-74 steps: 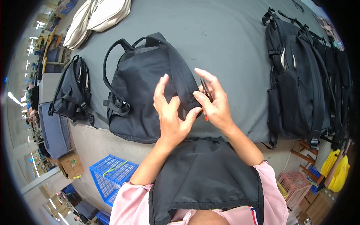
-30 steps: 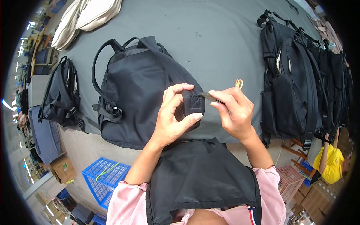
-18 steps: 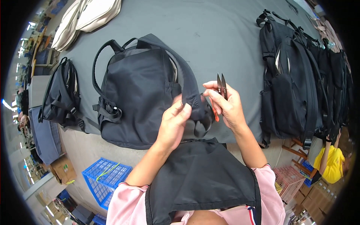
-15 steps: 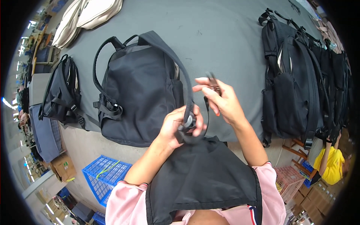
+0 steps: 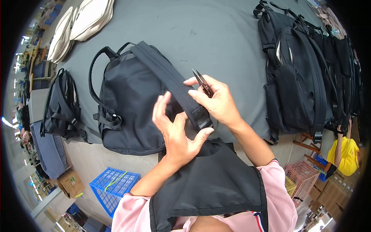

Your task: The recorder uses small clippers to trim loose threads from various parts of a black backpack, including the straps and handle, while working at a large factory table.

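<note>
A black backpack (image 5: 131, 100) lies on the grey-covered table in front of me. One of its padded shoulder straps (image 5: 166, 79) stretches toward me, ending in a black plastic buckle (image 5: 205, 123). In my right hand (image 5: 220, 102) is a pair of dark thread snips (image 5: 202, 83), blades pointing up and away. That hand's thumb and forefinger also rest on the strap's right edge. My left hand (image 5: 176, 135) is beside the strap's lower end, fingers spread, its thumb tip by the buckle. Whether its bent forefinger touches the strap's underside is hidden.
A smaller-looking black backpack (image 5: 62, 106) lies at the left. Several black backpacks (image 5: 297, 89) line the right side. Pale bags (image 5: 91, 19) lie far left. Below the table edge stand a blue crate (image 5: 112, 185) and a pink crate (image 5: 301, 178). A person in yellow (image 5: 344, 154) is at right.
My left hand has loosened from around the buckle and spread its fingers. My right hand has moved left onto the strap with the thread snips. The strap now lies flatter, turned face up.
</note>
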The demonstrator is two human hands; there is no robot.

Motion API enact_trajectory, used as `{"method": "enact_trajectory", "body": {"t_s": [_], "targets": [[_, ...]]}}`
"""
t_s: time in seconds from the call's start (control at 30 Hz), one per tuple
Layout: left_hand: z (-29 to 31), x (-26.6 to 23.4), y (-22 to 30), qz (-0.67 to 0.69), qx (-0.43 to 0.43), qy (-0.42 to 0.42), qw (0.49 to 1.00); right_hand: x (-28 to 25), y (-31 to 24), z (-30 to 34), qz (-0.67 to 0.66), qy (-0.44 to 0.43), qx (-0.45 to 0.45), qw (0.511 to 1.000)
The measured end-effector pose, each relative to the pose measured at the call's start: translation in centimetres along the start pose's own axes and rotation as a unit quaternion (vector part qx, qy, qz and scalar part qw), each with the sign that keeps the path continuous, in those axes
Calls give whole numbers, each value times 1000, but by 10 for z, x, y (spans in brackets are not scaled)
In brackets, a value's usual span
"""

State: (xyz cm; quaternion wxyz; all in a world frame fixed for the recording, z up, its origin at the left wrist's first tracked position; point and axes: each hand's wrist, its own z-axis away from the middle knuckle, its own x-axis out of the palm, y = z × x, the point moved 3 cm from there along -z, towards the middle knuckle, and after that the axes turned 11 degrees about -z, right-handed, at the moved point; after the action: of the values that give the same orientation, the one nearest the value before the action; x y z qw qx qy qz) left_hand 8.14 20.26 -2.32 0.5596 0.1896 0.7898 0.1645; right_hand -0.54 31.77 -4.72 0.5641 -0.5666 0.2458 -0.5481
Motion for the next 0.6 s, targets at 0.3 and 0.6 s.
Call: {"method": "enact_trajectory", "body": {"t_s": [0.3,0.6], "targets": [[-16,9,-33,343,-143,-111,922,-17,11,10,-32,0,55,998],[-21,8,-33,433,-176,-145,872,-13,-5,20,155,-3,-200,968]]}}
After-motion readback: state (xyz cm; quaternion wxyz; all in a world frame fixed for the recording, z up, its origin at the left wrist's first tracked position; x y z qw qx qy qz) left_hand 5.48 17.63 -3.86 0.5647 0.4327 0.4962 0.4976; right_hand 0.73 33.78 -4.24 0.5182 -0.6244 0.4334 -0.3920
